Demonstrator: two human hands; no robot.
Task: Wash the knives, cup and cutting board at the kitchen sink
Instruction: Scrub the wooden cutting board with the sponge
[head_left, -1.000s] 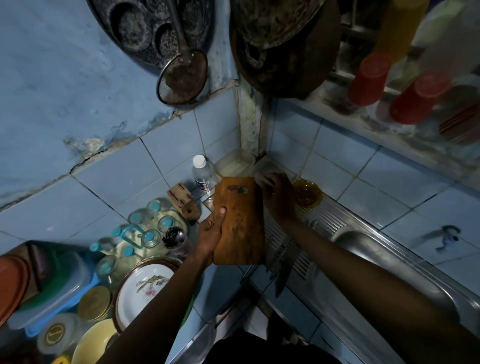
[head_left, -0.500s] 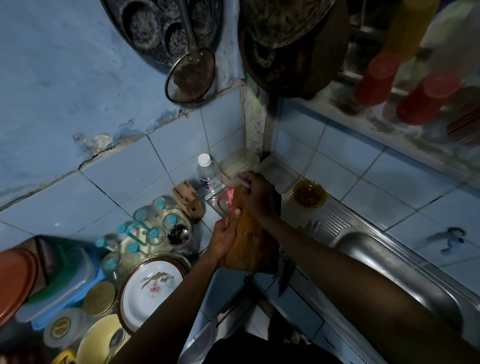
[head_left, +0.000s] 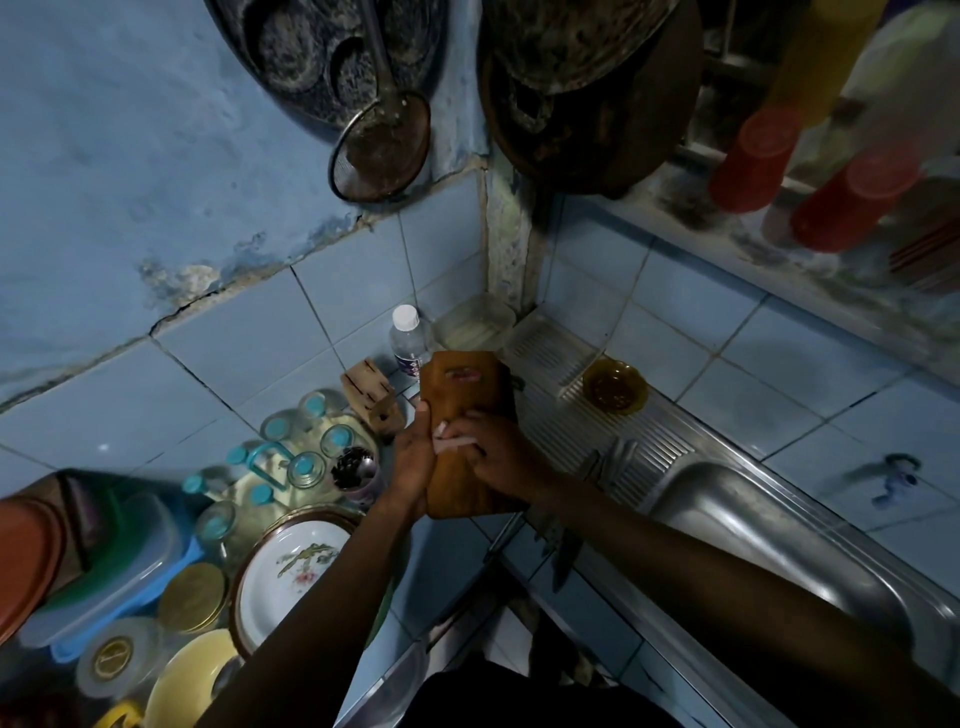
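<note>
Nearest: dark-bladed knives (head_left: 563, 545) lie on the front lip of the ribbed steel drainboard (head_left: 649, 447), tips hanging over the counter edge, just beside the right forearm. Steel sink basin (head_left: 769, 530) sits to their right. Next out: brown rectangular wooden cutting board (head_left: 467, 431) held up over the counter-drainboard seam, not in the basin. Left hand (head_left: 413, 467) grips its left edge, thumb on the face. Right hand (head_left: 498, 457) is curled on the face, pressing a small pale pink item (head_left: 452, 442), likely a scrubber or soap, can't tell which. Beyond: amber glass bowl (head_left: 614, 387) on the drainboard, clear plastic bottle with white cap (head_left: 408, 338) in the corner. Cup not identifiable.

Risks, my read: a forearm sweep could knock the overhanging knives off; a wet or soapy board could slip and drop onto the glass jars (head_left: 306, 457) at left
</note>
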